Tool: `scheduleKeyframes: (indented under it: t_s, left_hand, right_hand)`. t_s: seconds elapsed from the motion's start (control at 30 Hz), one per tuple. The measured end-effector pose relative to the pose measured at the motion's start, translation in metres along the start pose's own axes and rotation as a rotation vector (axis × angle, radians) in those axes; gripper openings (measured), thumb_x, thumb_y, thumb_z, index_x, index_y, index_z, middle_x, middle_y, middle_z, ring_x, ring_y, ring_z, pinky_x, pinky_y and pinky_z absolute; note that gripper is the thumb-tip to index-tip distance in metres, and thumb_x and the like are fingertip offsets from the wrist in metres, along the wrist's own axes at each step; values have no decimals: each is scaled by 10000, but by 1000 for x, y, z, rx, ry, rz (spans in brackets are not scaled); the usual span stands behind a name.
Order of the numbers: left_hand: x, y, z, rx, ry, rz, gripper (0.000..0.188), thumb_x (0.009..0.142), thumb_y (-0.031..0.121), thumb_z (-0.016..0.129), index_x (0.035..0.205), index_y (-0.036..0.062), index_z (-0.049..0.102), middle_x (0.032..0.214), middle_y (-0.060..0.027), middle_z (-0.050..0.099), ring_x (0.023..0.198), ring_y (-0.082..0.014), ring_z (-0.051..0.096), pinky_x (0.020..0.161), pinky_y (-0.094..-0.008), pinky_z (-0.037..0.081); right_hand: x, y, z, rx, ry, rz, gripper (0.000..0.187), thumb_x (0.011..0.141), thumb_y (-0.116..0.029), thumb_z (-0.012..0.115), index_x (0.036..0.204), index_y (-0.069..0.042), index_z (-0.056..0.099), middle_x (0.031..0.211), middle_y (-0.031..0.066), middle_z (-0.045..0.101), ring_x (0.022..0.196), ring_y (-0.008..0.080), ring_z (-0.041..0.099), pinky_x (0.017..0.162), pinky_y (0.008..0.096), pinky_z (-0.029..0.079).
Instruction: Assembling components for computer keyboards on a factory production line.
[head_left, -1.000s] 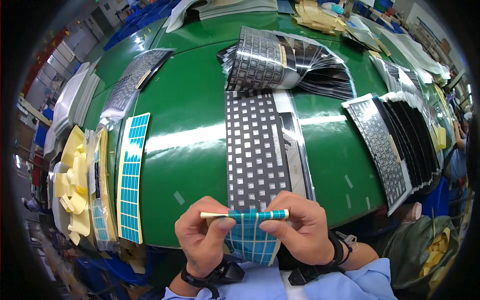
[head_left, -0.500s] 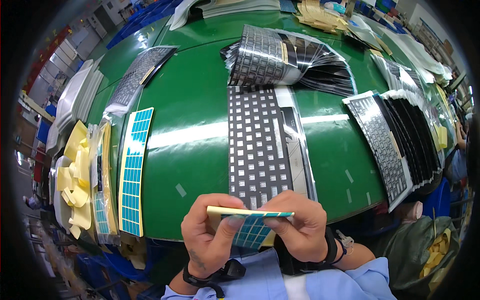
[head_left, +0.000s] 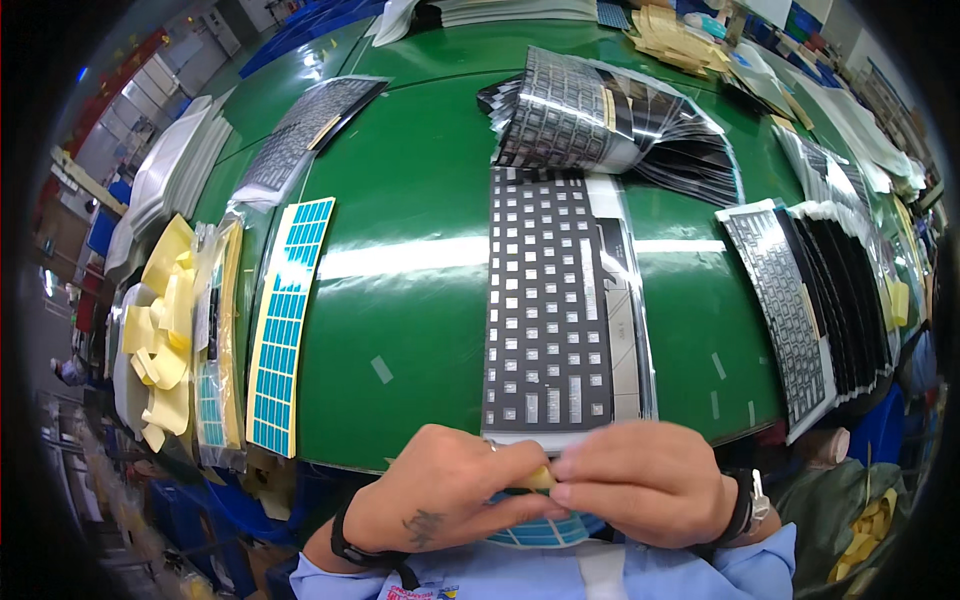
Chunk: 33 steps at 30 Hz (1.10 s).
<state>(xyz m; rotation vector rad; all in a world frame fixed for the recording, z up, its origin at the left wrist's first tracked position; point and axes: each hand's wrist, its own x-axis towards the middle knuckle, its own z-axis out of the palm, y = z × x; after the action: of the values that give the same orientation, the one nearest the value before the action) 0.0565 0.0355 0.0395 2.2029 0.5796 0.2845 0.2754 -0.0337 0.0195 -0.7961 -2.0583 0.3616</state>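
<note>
Hands [head_left: 440,490] drew back; sack [head_left: 825,505] holds yellow scraps [head_left: 866,533].

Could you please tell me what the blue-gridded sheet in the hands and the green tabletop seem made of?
Blue-gridded sheet: perhaps coated paper or plastic film, smooth-looking; its visible part curves softly.

Green tabletop: possibly plastic or rubber matting, glossy; it shows bright reflections.
</note>
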Motion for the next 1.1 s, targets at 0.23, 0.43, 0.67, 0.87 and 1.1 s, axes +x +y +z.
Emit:
scheduleKeyframes:
  t_s: [0.23, 0.43, 0.67, 0.87, 1.1]
  left_hand:
    - [9, -9, 3, -292, -127, 26, 203, 805, 229, 741, 884, 76, 633, 638, -74, 602, 518, -258, 577, 473, -337, 427]
    - [22, 3, 2, 19, -292, -35, 241, 758, 266, 776, 836, 93, 626, 577, -64, 578, 479, -257, 572, 447, -328, 423]
    - [20, -7, 1, -43, -217, -125, 261, 720, 219, 811, 776, 52, 618, 575, -80, 590, 505, -240, 611, 467, -302, 440]
    - [27, -19, 18, -194, -117, -41, 286, 777, 272, 763, 884, 59, 604, 550, -75, 563, 451, -240, 568, 432, -343, 428]
    - [32, -10, 15, -250, -192, -126, 244, 751, 185, 784, 865, 37, 628, 646, -87, 632, 553, -222, 642, 492, -296, 445]
  right_hand:
    - [-7, -18, 0, -165, -42, 32, 218, 764, -28, 674, 980, -25, 706, 1004, 111, 682, 815, 217, 680, 676, 302, 584]
    - [-31, -11, -6, -152, -112, 69, 270, 748, -46, 647, 1009, 18, 677, 1027, 131, 657, 837, 249, 665, 762, 342, 569]
    - [-53, 2, -9, -3, 113, 302, 235, 773, -56, 669, 1000, -1, 687, 1074, 154, 656, 900, 272, 667, 785, 348, 560]
    - [-45, 17, 7, 175, 74, 207, 264, 803, -76, 646, 1053, 7, 659, 1109, 177, 640, 952, 295, 661, 783, 362, 562]
    - [-43, 18, 6, 84, 65, 139, 261, 791, -68, 646, 1036, 18, 660, 1051, 163, 650, 864, 275, 673, 705, 347, 571]
